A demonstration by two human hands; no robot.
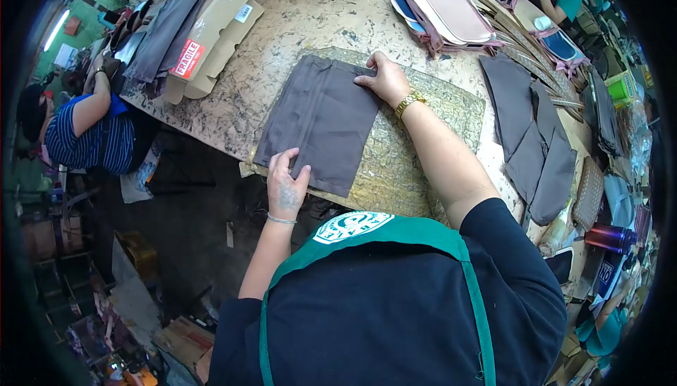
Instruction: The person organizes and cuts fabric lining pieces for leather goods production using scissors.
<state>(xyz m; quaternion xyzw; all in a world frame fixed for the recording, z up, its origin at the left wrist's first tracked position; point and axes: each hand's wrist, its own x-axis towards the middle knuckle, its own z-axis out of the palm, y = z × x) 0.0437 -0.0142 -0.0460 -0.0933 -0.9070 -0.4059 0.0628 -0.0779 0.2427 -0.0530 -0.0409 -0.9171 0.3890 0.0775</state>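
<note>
A dark grey-brown fabric panel (pixel 326 121) with a folded seam band lies flat on a worn, yellowish mat (pixel 402 167) at the table's near edge. My left hand (pixel 287 190) rests at the panel's near left edge, fingertips on the cloth and thumb held apart. At the far right corner of the panel is my right hand (pixel 388 81), its thumb on top of the cloth and its fingers curled by the edge. The right fingertips are partly hidden, but the hand appears to pinch that corner.
Dark cut fabric pieces (pixel 532 139) lie at the right. Stacked pink panels (pixel 451 12) stand at the back. A cardboard box (pixel 211 40) with dark fabric sits at the left, near a seated person (pixel 88 132). A tumbler (pixel 610 238) lies at the right.
</note>
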